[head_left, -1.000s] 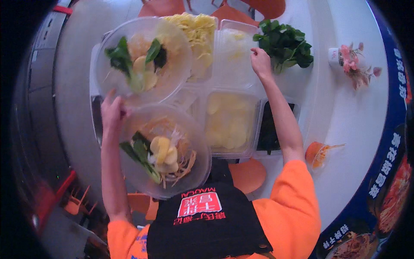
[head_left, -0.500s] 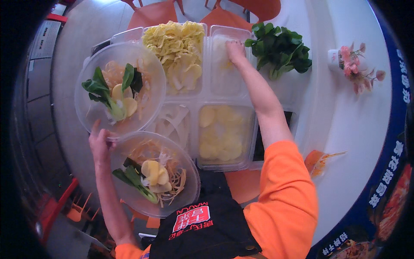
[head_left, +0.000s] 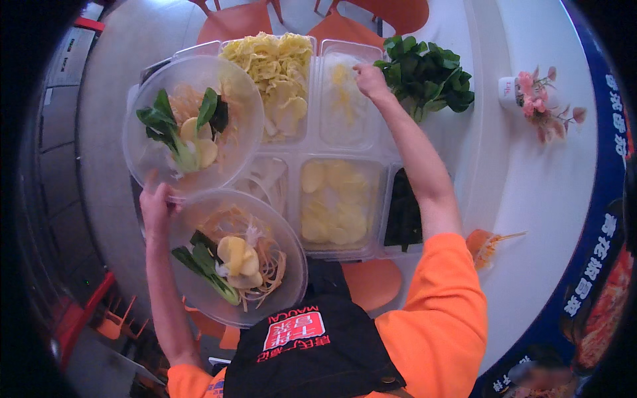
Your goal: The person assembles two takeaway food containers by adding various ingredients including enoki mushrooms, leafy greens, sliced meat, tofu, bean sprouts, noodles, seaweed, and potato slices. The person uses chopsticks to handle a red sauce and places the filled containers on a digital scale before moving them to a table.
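Two clear, glossy plastic bowls (head_left: 192,126) (head_left: 235,255) and translucent plastic tubs (head_left: 342,205) crowd a smooth, matt white counter (head_left: 531,199); the orange sleeves (head_left: 438,312) look like soft cloth, the pink flowers (head_left: 541,99) possibly plastic.

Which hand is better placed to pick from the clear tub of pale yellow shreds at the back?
Right. The right hand is already over the clear plastic tub of pale yellow shreds, fingers down at its far end. The left hand is busy at the rim of the upper clear round bowl.
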Tool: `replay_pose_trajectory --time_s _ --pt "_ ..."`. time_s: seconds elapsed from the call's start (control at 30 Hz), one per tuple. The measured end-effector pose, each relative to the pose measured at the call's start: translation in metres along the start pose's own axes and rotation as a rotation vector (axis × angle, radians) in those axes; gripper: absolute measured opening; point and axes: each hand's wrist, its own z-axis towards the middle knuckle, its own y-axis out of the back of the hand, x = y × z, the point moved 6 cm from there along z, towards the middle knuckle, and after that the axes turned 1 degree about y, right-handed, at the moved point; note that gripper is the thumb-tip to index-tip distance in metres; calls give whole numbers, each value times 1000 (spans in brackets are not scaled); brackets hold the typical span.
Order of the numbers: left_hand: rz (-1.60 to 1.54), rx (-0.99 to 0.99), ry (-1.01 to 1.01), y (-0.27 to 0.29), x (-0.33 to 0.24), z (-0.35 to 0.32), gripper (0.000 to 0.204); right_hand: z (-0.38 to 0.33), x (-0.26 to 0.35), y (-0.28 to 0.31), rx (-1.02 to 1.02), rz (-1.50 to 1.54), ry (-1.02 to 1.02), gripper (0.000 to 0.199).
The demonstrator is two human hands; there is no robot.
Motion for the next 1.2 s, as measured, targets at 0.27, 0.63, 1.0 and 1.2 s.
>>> replay_pose_trajectory --time_s 0.27,0.63,1.0,1.2 --pt "-20 -21 -27 -3 -4 -4 61 22 25 -59 -45 -205 -223 24" --pt "13 -17 -29 -1 1 2 63 18 12 -43 -107 -66 81 19" --pt "-67 -8 -14 -4 0 -1 63 19 12 -15 -78 194 -219 26" --pt "-38 2 -14 -5 0 0 63 -19 9 -3 -77 176 -280 38"
